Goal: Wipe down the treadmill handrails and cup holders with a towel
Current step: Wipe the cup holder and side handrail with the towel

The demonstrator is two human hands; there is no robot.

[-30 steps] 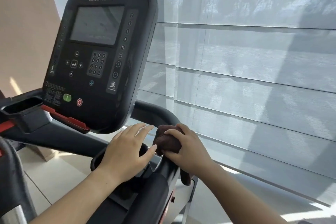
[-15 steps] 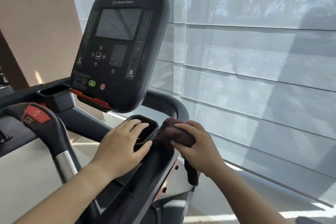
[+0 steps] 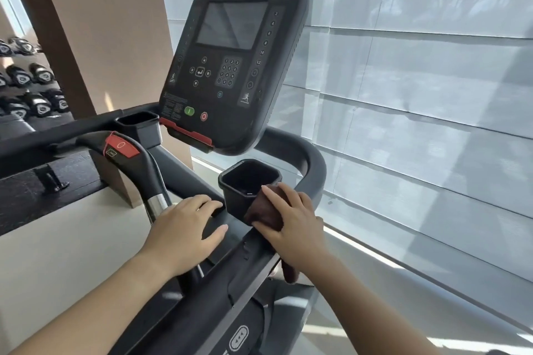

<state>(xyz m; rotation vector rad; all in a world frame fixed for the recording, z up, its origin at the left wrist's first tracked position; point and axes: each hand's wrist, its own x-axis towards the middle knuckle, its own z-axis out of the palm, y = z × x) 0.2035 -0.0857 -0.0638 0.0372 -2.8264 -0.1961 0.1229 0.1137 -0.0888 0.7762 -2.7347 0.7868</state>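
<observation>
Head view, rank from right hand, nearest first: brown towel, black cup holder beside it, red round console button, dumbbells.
1. brown towel, under the right hand.
2. black cup holder, just left.
3. red round console button, upper left.
4. dumbbells, far left.

console (image 3: 230,66) abv cup holder (image 3: 235,202) | towel (image 3: 261,214) on its R side | dumbbells (image 3: 31,89) far L
</observation>
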